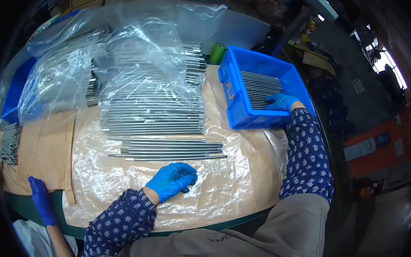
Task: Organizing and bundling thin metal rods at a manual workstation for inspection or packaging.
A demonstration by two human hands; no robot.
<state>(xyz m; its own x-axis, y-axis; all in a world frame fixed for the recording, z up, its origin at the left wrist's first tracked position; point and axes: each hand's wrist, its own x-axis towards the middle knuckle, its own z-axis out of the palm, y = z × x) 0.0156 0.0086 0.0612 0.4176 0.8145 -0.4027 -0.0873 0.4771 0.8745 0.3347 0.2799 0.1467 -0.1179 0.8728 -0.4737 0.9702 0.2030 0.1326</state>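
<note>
Counter (237,221), green-edged, spread with brown sheeting (213,195) under glossy clear plastic. Blue tub (240,117), open-topped, at the far right corner, close to the right edge; contents: a layer of slim metal rods (261,85), laid side by side. Right hand (281,103), blue-gloved, inside the tub at the near right end of that layer, fingers extended over the rods; whether a rod is pinched beneath them cannot be told, the glove hiding the fingertips. Left hand (171,180), blue-gloved, above the sheeting toward the near edge, fingers loosely curled, no rod in it. Loose rods (171,148), a small group with uneven ends, midway between near and far edges, just beyond the left hand. Rod bed (154,112), broad and closely ranked, behind the loose group, largely under crumpled clear film (142,47). Green cylinder (216,54), by the tub's far left corner. Co-worker's hand (43,201), purple-gloved, at the near left corner. Hazards, as judged: rods in the tub could cross or lie askew if pushed unevenly from one end; loose rods could roll if a sleeve brushed them; film could snag rod ends if pulled; the tub could shift toward the right edge under a leaning forearm.
</note>
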